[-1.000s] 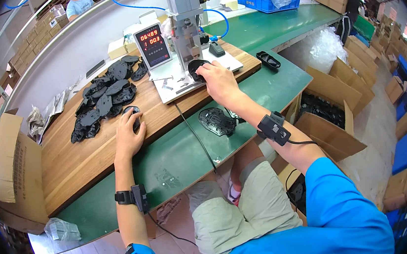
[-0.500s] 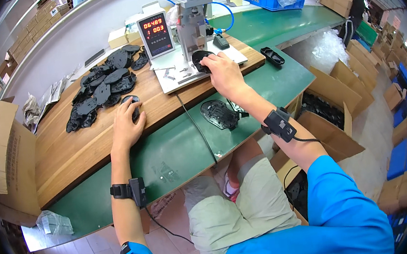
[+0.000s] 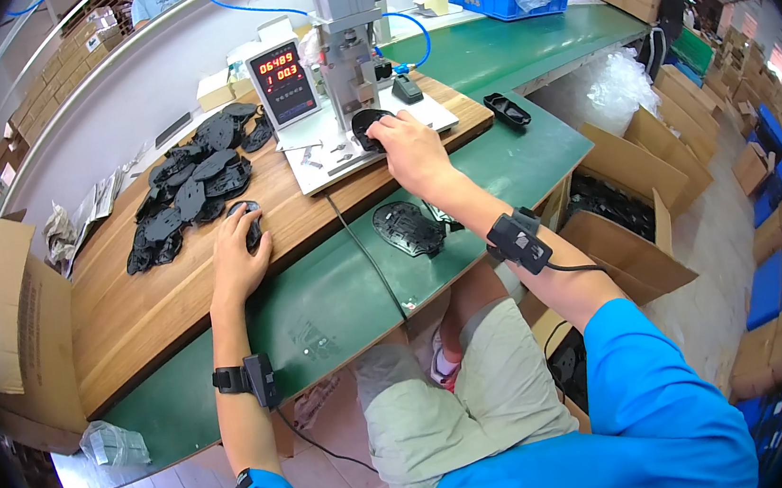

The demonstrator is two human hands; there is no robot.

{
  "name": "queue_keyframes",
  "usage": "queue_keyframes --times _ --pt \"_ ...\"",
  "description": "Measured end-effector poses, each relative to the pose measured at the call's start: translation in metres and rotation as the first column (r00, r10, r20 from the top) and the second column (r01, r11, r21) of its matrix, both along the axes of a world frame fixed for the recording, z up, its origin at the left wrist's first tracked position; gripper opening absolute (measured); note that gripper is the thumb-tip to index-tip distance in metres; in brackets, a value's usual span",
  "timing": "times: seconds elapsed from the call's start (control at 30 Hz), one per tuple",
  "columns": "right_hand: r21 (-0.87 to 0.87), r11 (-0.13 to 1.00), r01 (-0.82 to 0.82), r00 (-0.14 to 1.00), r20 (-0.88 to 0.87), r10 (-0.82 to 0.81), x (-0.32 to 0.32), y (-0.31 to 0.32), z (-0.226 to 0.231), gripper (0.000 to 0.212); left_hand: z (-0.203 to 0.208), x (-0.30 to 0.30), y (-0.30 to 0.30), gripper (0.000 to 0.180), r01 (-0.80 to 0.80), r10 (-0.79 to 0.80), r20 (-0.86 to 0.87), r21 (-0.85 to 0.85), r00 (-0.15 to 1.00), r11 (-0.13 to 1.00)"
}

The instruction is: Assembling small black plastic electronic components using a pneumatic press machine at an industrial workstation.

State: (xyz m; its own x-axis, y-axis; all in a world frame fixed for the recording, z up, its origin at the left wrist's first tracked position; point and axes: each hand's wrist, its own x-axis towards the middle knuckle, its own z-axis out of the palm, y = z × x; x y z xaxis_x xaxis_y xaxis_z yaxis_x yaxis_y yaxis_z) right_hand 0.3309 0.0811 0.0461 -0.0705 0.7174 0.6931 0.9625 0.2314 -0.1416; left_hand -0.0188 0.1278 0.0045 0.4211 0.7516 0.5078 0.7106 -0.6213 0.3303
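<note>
My right hand (image 3: 414,153) pinches a black oval plastic part (image 3: 365,125) by its near edge, below the head of a metal bench press (image 3: 351,67). The part sits over the press's pale base plate (image 3: 317,177). On the wooden board, my left hand (image 3: 240,257) has its fingers and thumb round a smaller-looking black plastic piece (image 3: 253,230), partly hidden by the fingers. A heap of similar black plastic parts (image 3: 190,194) lies just beyond that hand. Nearer me, another black part (image 3: 407,228) rests on the green table beside my right forearm.
A counter box with red digits (image 3: 283,82) stands left of the press. A black tray-like piece (image 3: 508,111) lies right of the board. Open cartons (image 3: 635,256) stand at the right, one with black parts inside. A cable (image 3: 368,251) crosses the table's front edge.
The whole view has shifted, so the bench appears slightly further left. Both hands keep their places, the right on the part at the press and the left on its piece.
</note>
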Motion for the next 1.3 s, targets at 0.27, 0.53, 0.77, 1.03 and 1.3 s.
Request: queue_keyframes --times 0.27,0.53,0.77,1.03,1.3 --pt "-0.017 1.000 -0.004 1.000 -0.010 0.004 0.001 -0.002 0.000 0.025 0.009 0.004 -0.013 0.037 0.035 -0.031 -0.060 0.069 0.998 0.997" --pt "0.019 1.000 -0.014 1.000 -0.020 0.014 0.001 -0.006 -0.006 0.028 -0.005 -0.002 0.002 0.030 0.091 -0.091 0.001 0.058 0.996 0.994" --pt "0.021 1.000 -0.018 0.999 0.032 0.018 0.000 0.004 0.001 0.020 0.004 -0.006 0.008 0.041 0.115 -0.115 -0.009 0.021 0.993 0.993" --pt "0.019 1.000 0.005 0.999 0.044 -0.006 0.003 0.000 0.000 0.012 0.004 -0.001 0.002 0.054 0.084 -0.079 0.077 -0.062 0.994 0.995" --pt "-0.004 1.000 0.009 0.998 0.066 -0.009 0.002 0.000 0.001 0.013 0.000 -0.003 0.006 0.055 0.088 -0.080 0.116 -0.071 0.990 0.994"
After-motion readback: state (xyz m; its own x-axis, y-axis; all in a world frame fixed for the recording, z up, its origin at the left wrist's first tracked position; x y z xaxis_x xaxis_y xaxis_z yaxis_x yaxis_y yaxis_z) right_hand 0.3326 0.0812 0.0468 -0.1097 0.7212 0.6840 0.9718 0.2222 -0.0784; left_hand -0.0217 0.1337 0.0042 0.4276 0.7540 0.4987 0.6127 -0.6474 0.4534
